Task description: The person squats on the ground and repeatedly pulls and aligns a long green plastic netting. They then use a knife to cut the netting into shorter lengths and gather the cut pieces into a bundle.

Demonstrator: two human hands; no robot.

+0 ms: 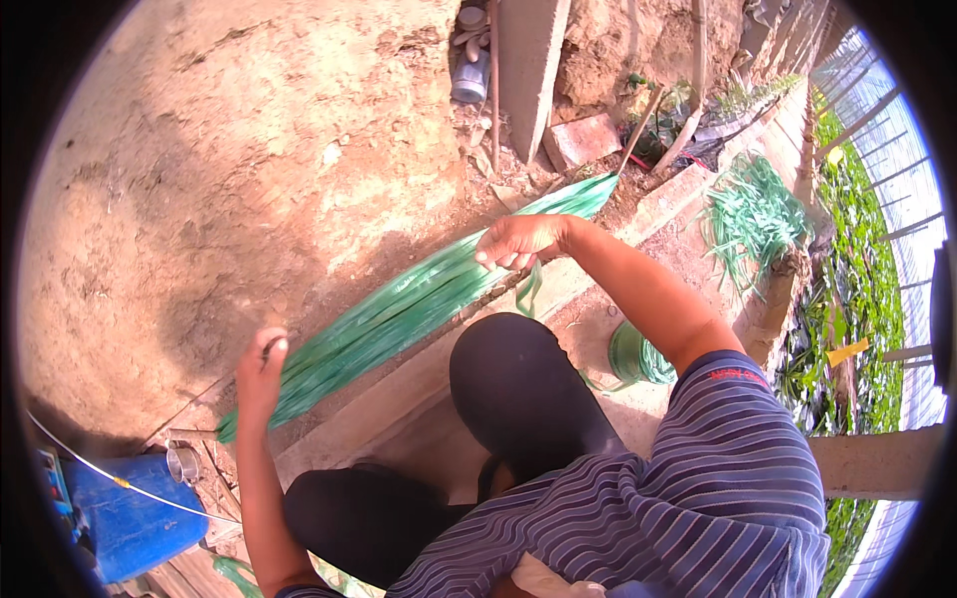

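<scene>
A long bundle of green plastic strapping (pixel 389 314) runs slantwise between a thin stick (pixel 641 131) at the upper right and a short stake (pixel 193 433) at the lower left. Over the bundle's upper part is my right hand (pixel 516 241), its fingers curled round a green strip (pixel 529 291) that hangs below it. My left hand (pixel 263 366) is raised beside the bundle's lower end, thumb and forefinger bent towards each other; whether anything thin is between them cannot be made out. A roll of green strip (pixel 639 355) lies right of my knee, partly behind my right forearm.
A heap of loose green strips (pixel 755 217) lies at the right. A blue plastic container (pixel 138 516) stands at the lower left, near a metal cup (pixel 182 462). An earth bank (pixel 224 187) rises beyond the bundle. A brick (pixel 583 142) and a glass jar (pixel 470 78) are near the concrete post (pixel 527 67).
</scene>
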